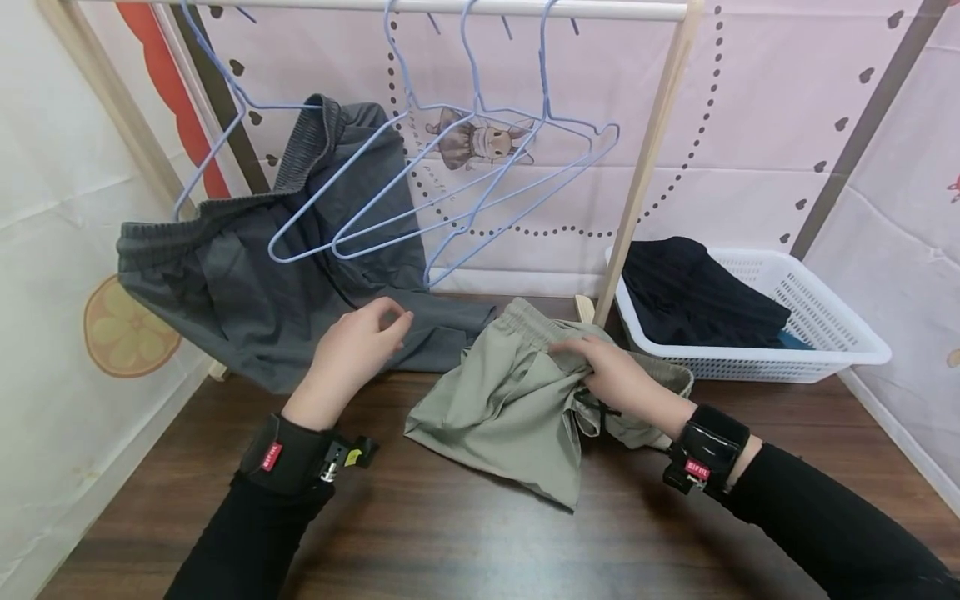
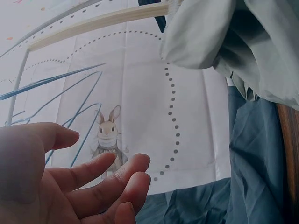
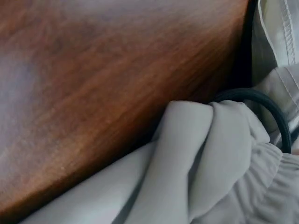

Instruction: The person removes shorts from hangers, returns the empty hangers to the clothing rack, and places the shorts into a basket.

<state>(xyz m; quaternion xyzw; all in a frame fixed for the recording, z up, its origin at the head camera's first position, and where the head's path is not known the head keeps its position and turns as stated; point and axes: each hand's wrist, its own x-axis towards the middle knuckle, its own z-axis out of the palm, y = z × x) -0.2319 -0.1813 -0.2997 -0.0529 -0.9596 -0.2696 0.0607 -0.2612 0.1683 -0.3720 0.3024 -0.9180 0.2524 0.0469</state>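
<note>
While the right hand [image 1: 618, 375] grips one garment [image 1: 502, 408], the left hand [image 1: 354, 343] (near four hangers [image 1: 546, 102]) curves loosely.

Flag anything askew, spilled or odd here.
The dark gray drawstring pants look odd: hung on a light-blue hanger, yet their lower part lies slumped on the wood-grain tabletop instead of hanging free. I see no spill.

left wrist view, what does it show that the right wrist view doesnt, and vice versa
Only the left wrist view shows the left hand, the blue hangers and the rabbit print. Only the right wrist view shows the dark cord loop. Both show fabric of the khaki shorts and some brown tabletop.
</note>
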